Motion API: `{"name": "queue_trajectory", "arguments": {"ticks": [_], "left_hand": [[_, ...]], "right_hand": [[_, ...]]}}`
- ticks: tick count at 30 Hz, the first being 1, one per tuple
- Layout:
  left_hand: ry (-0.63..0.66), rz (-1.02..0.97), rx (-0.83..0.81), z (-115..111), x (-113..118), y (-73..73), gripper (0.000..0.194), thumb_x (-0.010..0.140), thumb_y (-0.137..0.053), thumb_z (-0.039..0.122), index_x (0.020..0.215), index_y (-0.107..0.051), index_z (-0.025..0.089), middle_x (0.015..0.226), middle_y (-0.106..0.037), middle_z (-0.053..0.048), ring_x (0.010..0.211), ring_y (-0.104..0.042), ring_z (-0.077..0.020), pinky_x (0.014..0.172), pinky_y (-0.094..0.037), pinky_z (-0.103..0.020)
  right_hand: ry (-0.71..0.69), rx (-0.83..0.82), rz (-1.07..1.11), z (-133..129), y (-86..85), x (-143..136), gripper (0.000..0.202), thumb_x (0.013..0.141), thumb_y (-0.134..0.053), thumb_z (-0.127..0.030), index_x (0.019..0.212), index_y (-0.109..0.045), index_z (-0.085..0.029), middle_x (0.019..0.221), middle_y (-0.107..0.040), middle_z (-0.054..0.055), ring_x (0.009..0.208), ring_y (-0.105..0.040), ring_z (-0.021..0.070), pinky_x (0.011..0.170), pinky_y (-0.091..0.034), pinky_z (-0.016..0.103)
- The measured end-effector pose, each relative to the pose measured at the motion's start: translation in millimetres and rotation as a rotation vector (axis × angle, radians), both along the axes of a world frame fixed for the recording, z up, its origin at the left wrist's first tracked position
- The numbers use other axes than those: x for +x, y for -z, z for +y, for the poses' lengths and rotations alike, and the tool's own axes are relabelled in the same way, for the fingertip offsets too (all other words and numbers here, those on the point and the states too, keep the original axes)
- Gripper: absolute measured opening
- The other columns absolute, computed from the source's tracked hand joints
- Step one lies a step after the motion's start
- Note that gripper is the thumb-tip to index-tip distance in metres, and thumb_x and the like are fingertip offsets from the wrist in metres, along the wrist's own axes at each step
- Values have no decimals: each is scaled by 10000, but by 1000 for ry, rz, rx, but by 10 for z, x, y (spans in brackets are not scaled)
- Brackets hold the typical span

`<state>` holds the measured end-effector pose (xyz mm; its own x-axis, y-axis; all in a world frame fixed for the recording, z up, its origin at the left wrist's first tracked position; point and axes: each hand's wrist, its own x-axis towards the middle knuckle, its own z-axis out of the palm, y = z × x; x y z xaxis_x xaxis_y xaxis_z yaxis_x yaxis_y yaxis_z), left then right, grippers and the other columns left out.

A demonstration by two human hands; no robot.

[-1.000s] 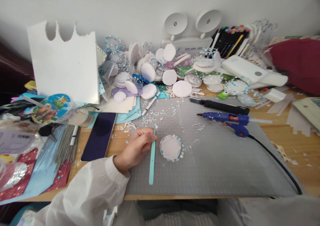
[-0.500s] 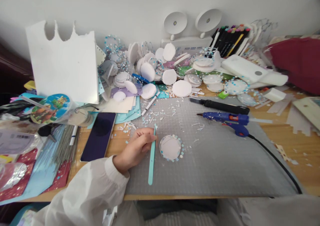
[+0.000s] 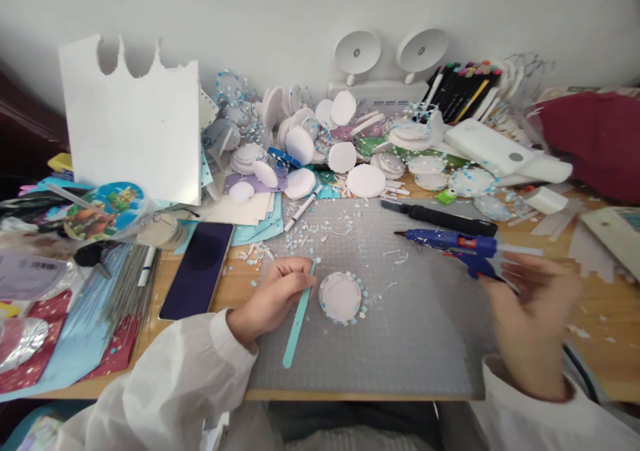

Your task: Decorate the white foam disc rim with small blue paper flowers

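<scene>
My left hand point(image 3: 280, 296) pinches the upper end of a teal craft stick point(image 3: 297, 331) between thumb and fingers, and the stick slants down toward the front edge. Just right of it, a white disc point(image 3: 341, 296) ringed with small blue and white pieces lies on the grey cutting mat point(image 3: 415, 344). At the right, my right hand point(image 3: 533, 311), somewhat blurred, has its thumb and fingers apart around the rear of the blue glue gun point(image 3: 450, 241). I cannot tell whether it touches the handle. A clear glue stick point(image 3: 523, 250) pokes from the gun's back.
A black-handled cutter point(image 3: 440, 216) lies behind the glue gun. Several white foam discs point(image 3: 366, 180) are heaped along the wall below a twin lamp point(image 3: 357, 52). A phone point(image 3: 197, 271), wire stems point(image 3: 131, 288) and a lidded cup point(image 3: 107, 211) crowd the left side. Scraps litter the mat.
My right hand has come into view from the right, reaching to the glue gun. The lower end of the teal craft stick has swung left in my left hand.
</scene>
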<state>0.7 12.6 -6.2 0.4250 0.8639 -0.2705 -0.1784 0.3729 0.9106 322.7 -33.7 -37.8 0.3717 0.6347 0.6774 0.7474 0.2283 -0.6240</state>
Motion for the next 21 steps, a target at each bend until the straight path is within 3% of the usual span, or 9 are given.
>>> {"name": "queue_trajectory", "arguments": {"ticks": [4, 9, 13, 16, 21], "left_hand": [[32, 19, 30, 2, 4, 43, 305, 679, -613, 293, 482, -414, 171, 431, -321, 66, 418, -236, -62, 418, -139, -231], [69, 36, 71, -9, -6, 82, 336, 695, -620, 285, 488, -381, 172, 455, -298, 68, 443, -237, -63, 442, -148, -238], [99, 42, 103, -16, -20, 103, 343, 714, -617, 283, 498, -375, 170, 483, -292, 66, 465, -242, -67, 459, -156, -244], [121, 50, 125, -12, -30, 126, 334, 735, -613, 277, 511, -393, 165, 494, -287, 67, 476, -237, -69, 470, -155, -249], [143, 60, 145, -6, -37, 144, 324, 754, -609, 275, 526, -409, 160, 508, -289, 65, 492, -240, -72, 480, -160, -253]], "right_hand": [[116, -300, -353, 123, 105, 15, 401, 716, -562, -352, 1053, -528, -139, 926, -568, 135, 906, -565, 344, 818, -453, 546], [104, -472, -584, 269, 47, -75, 251, 756, -462, -368, 873, -498, -149, 767, -538, 141, 789, -558, 358, 698, -473, 508], [126, -438, -420, 425, -144, -242, 302, 715, -585, -448, 848, -499, -191, 781, -580, 133, 804, -582, 346, 696, -477, 469], [91, -445, -176, 568, -284, -432, 326, 632, -688, -463, 734, -483, -230, 627, -575, 53, 607, -578, 259, 565, -460, 379], [-120, -386, 34, 659, -243, -729, 212, 623, -646, -353, 602, -468, -240, 484, -540, -17, 424, -495, 163, 427, -397, 291]]}}
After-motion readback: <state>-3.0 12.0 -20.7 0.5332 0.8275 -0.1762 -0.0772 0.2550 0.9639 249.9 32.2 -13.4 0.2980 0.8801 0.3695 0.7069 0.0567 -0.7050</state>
